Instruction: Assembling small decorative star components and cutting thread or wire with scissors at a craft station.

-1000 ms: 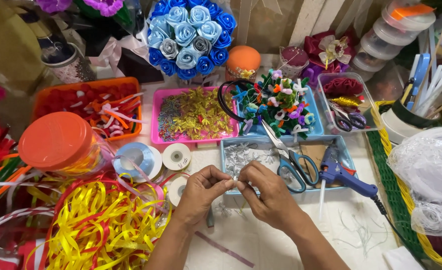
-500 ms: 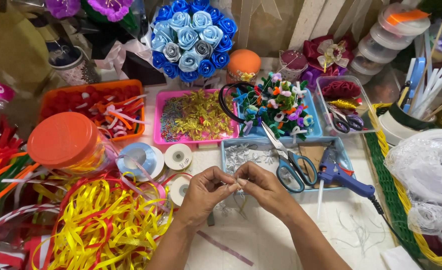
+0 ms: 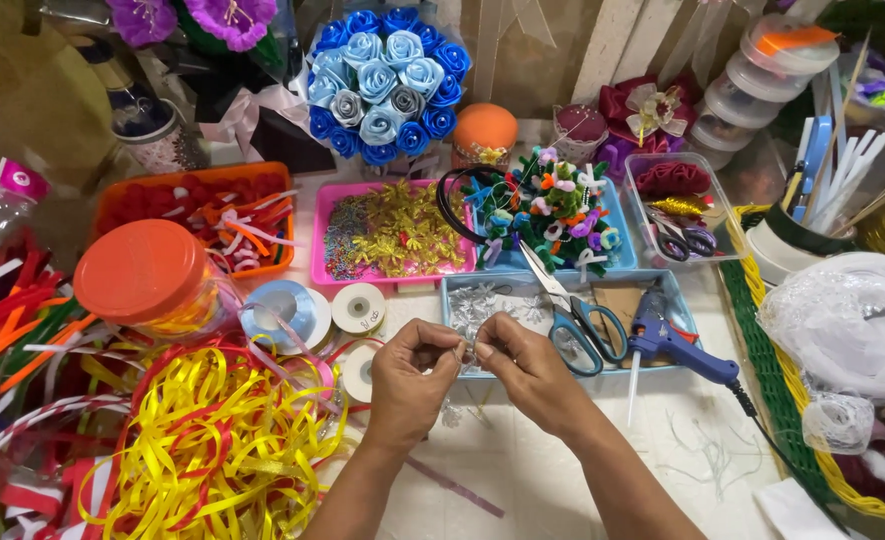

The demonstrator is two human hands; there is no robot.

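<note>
Head camera, looking down over a crowded craft table: the person's left hand [image 3: 409, 378] and right hand [image 3: 524, 366] meet at the middle of the view, fingertips pinched together and almost touching each other. Between them sits a tiny pale piece [image 3: 467, 350] (too small to identify), gripped by thumb and forefinger of both hands, fingers closed tight around it. The hands hover just in front of a light blue tray [image 3: 462, 290] that carries blue-handled scissors [image 3: 577, 320] and a blue glue gun [image 3: 674, 342], whose nozzle points down toward the white tabletop [image 3: 542, 470]. Left of the hands lie rolls of white tape [image 3: 358, 308] and a tangled heap of yellow and red ribbon [image 3: 192, 450]. Further left stands a clear jar with an orange lid [image 3: 142, 272]. Behind are a pink tray of gold trimmings [image 3: 392, 235], an orange tray of red ribbon scraps [image 3: 202, 205], a pile of bright pipe-cleaner flowers [image 3: 552, 205] and a bouquet of blue ribbon roses [image 3: 387, 80]. At the right edge, white netting [image 3: 847, 330] rests in a woven basket [image 3: 762, 330]
</note>
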